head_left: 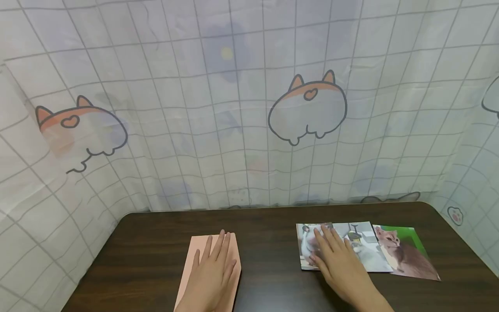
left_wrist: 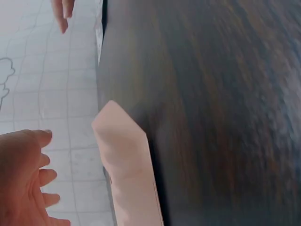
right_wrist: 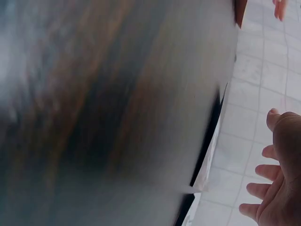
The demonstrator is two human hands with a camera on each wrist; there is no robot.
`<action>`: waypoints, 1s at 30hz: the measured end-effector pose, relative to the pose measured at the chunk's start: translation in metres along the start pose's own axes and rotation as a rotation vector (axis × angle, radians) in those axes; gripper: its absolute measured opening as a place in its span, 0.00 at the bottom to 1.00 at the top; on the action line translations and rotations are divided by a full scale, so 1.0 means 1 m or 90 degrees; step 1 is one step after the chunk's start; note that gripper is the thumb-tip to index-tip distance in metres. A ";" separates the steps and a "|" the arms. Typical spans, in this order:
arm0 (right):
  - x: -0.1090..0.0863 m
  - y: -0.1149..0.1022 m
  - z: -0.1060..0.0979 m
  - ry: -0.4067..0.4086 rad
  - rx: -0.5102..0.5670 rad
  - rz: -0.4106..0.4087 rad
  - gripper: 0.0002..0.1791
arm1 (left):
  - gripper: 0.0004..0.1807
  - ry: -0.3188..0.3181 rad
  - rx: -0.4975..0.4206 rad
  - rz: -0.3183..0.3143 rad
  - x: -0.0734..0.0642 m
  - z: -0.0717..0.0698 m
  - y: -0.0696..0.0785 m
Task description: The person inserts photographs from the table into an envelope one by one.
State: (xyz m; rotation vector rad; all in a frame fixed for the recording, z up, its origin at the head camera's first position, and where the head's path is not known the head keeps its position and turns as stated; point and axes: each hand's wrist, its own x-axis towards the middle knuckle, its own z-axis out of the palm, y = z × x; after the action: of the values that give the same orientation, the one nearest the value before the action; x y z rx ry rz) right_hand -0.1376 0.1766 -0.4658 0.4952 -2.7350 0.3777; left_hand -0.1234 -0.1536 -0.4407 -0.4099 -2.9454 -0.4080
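Observation:
My left hand (head_left: 210, 275) is spread with straight fingers over a flat salmon-pink rectangular piece (head_left: 230, 294) that looks like an envelope or folder. In the left wrist view, the pink piece (left_wrist: 124, 160) has slanted corners at its end, and the hand (left_wrist: 23, 179) shows above it with a gap. To the right, my right hand (head_left: 343, 266) overlaps two cat pictures, fingers extended; the left picture (head_left: 306, 238) is partly hidden, and the middle picture (head_left: 370, 249) shows a white cat. Beside them lies a picture of a brown cat on green (head_left: 409, 253).
Everything lies on a dark wood-grain table (head_left: 269, 260) with rounded back corners. A pale grid-patterned curtain (head_left: 214, 151) with cartoon animal prints hangs behind it and at both sides. Between the pink piece and the pictures runs a strip of table surface.

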 end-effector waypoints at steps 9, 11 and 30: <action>0.005 0.012 -0.003 0.011 0.014 -0.007 0.33 | 0.39 -0.024 -0.006 -0.044 -0.008 -0.007 -0.012; 0.007 0.014 -0.004 0.005 0.015 -0.005 0.33 | 0.39 -0.029 -0.008 -0.054 -0.009 -0.008 -0.014; 0.016 0.027 -0.010 -0.008 0.035 0.016 0.35 | 0.48 -0.050 -0.044 -0.076 -0.017 -0.013 -0.028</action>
State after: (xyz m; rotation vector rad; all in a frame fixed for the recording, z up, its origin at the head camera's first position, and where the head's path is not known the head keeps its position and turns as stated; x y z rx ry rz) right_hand -0.1592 0.1991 -0.4564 0.4785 -2.7521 0.4578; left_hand -0.1140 -0.1875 -0.4379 -0.2645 -3.0494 -0.5204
